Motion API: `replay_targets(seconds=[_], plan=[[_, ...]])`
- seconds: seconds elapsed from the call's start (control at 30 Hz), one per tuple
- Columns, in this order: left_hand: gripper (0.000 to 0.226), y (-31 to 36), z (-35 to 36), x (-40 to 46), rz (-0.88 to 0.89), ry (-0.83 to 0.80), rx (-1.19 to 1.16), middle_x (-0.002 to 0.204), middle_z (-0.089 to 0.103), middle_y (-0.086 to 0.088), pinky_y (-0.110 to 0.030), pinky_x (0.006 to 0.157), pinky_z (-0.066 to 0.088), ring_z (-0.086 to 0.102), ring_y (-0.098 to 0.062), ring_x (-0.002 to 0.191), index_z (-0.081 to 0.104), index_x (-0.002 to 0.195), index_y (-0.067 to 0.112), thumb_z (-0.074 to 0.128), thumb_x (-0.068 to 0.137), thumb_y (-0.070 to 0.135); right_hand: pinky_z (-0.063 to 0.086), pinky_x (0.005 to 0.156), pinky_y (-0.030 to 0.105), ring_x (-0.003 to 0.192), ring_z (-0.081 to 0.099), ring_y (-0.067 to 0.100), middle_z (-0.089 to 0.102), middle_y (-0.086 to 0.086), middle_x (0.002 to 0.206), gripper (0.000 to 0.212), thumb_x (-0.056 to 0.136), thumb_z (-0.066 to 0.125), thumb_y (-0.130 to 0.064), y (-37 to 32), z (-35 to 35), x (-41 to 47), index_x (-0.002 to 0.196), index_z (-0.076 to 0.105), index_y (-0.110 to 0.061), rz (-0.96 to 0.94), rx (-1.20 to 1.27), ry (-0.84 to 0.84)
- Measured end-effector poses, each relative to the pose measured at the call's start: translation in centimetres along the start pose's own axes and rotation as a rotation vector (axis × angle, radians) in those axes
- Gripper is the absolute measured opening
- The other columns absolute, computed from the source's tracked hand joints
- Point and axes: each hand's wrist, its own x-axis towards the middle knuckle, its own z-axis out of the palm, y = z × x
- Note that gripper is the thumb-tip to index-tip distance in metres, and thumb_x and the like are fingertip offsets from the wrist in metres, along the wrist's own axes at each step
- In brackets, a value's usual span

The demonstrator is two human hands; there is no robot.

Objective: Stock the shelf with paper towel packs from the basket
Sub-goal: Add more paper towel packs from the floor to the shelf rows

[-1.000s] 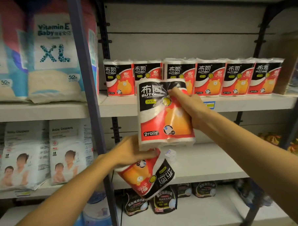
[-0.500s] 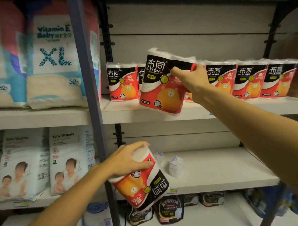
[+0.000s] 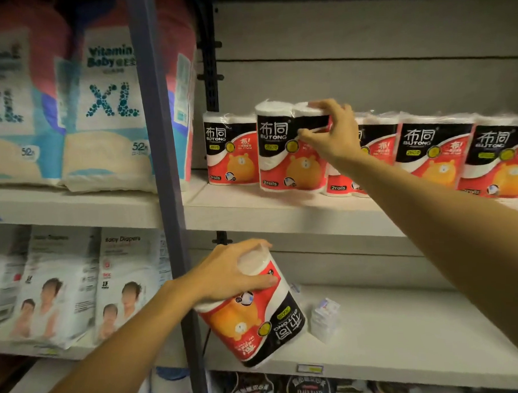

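Observation:
A row of red, black and white paper towel packs stands on the upper shelf. My right hand grips the top right of one upright pack, which rests on that shelf in front of the row, second from the left. Lower down, my left hand holds a second pack by its end; it hangs upside down and tilted before the middle shelf. The basket is out of view.
A grey upright post divides the shelving. Large diaper bags fill the left bay, with smaller diaper packs below. A small clear packet lies on the middle shelf. Dark pouches sit on the bottom shelf.
My right hand has carried its pack up from chest height and set it upright on the upper shelf. My left hand with the other pack has stayed low, shifting slightly.

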Motion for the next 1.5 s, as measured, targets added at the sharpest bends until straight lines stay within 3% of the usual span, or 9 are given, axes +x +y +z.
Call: replay_targets(seconds=[0.1, 0.37, 0.57, 0.77, 1.0, 1.17, 1.3, 1.37, 1.5], plan=[[0.049, 0.4, -0.8, 1.1, 0.014, 0.001, -0.018, 0.101, 0.069, 0.008, -0.032, 0.072, 0.062, 0.073, -0.010, 0.080, 0.048, 0.114, 0.059, 0.074, 0.073, 0.061, 0.036, 0.087, 0.014, 0.104, 0.040, 0.011, 0.047, 0.006, 0.118, 0.047, 0.080, 0.074, -0.022, 1.2, 1.1, 0.8, 0.125, 0.059, -0.019, -0.089, -0.099, -0.007], [0.050, 0.9, -1.4, 2.6, -0.002, -0.064, 0.010, 0.103, 0.067, 0.013, -0.032, 0.072, 0.062, 0.073, -0.011, 0.083, 0.047, 0.112, 0.059, 0.072, 0.069, 0.066, 0.022, 0.097, 0.039, 0.131, 0.028, 0.027, 0.054, -0.003, 0.133, 0.047, 0.084, 0.065, -0.044, 2.6, 2.7, 3.7, 0.129, 0.054, -0.032, -0.174, -0.477, 0.017], [0.050, 0.7, -1.5, 2.6, -0.035, -0.062, -0.007, 0.105, 0.065, 0.010, -0.033, 0.071, 0.063, 0.073, -0.015, 0.084, 0.044, 0.110, 0.054, 0.075, 0.072, 0.060, 0.021, 0.103, 0.045, 0.139, 0.018, 0.034, 0.038, 0.000, 0.148, 0.044, 0.086, 0.062, -0.031, 3.0, 2.3, 4.5, 0.128, 0.056, -0.017, -0.189, -0.811, -0.064], [0.049, 0.9, -1.4, 1.7, -0.036, -0.098, 0.059, 0.106, 0.064, 0.003, -0.036, 0.067, 0.063, 0.071, -0.019, 0.085, 0.044, 0.100, 0.045, 0.080, 0.067, 0.051, 0.011, 0.111, 0.049, 0.144, 0.008, 0.037, 0.020, 0.011, 0.157, 0.071, 0.080, 0.068, -0.017, 2.4, 3.3, 3.0, 0.143, 0.035, -0.025, -0.185, -0.812, -0.097], [0.049, 0.9, -2.3, -0.6, -0.073, -0.108, 0.088, 0.097, 0.068, 0.001, -0.029, 0.064, 0.061, 0.073, -0.016, 0.078, 0.042, 0.097, 0.028, 0.083, 0.072, 0.039, 0.015, 0.108, 0.047, 0.138, 0.020, 0.035, 0.034, 0.016, 0.144, 0.046, 0.085, 0.057, -0.017, 1.9, 1.3, 0.0, 0.130, 0.049, -0.021, -0.186, -0.701, 0.017], [0.047, 0.5, -3.0, -3.0, -0.163, -0.056, -0.154, 0.092, 0.074, -0.009, -0.031, 0.069, 0.061, 0.075, -0.017, 0.082, 0.043, 0.097, 0.014, 0.082, 0.076, 0.030, 0.019, 0.106, 0.046, 0.132, 0.025, 0.032, 0.037, 0.013, 0.138, 0.041, 0.086, 0.056, -0.019, 0.6, -0.6, -1.5, 0.126, 0.051, -0.022, -0.116, -0.654, 0.058], [0.061, -0.8, -2.8, -5.5, -0.206, -0.006, -0.563, 0.088, 0.075, -0.017, -0.034, 0.060, 0.060, 0.074, -0.032, 0.085, 0.036, 0.093, 0.015, 0.089, 0.064, 0.022, 0.024, 0.102, 0.044, 0.128, 0.030, 0.034, 0.040, 0.014, 0.133, 0.035, 0.088, 0.055, -0.021, -0.5, -2.6, -2.8, 0.123, 0.052, -0.019, -0.113, -0.659, 0.102], [0.059, -1.2, -2.5, -6.6, -0.213, 0.011, -0.711, 0.087, 0.076, -0.015, -0.037, 0.061, 0.061, 0.073, -0.033, 0.085, 0.042, 0.099, 0.014, 0.089, 0.063, 0.015, 0.024, 0.101, 0.043, 0.127, 0.031, 0.033, 0.041, 0.014, 0.131, 0.034, 0.089, 0.055, -0.021, -1.2, -3.4, -3.4, 0.123, 0.052, -0.018, -0.100, -0.658, 0.126], [0.081, -1.5, -1.6, -7.9, -0.198, -0.008, -0.889, 0.098, 0.073, -0.019, -0.045, 0.068, 0.060, 0.071, -0.033, 0.087, 0.059, 0.119, 0.016, 0.088, 0.044, 0.019, 0.024, 0.102, 0.042, 0.127, 0.030, 0.033, 0.041, 0.014, 0.132, 0.033, 0.090, 0.054, -0.021, -2.6, -4.1, -4.7, 0.124, 0.052, -0.018, -0.047, -0.636, 0.142]])
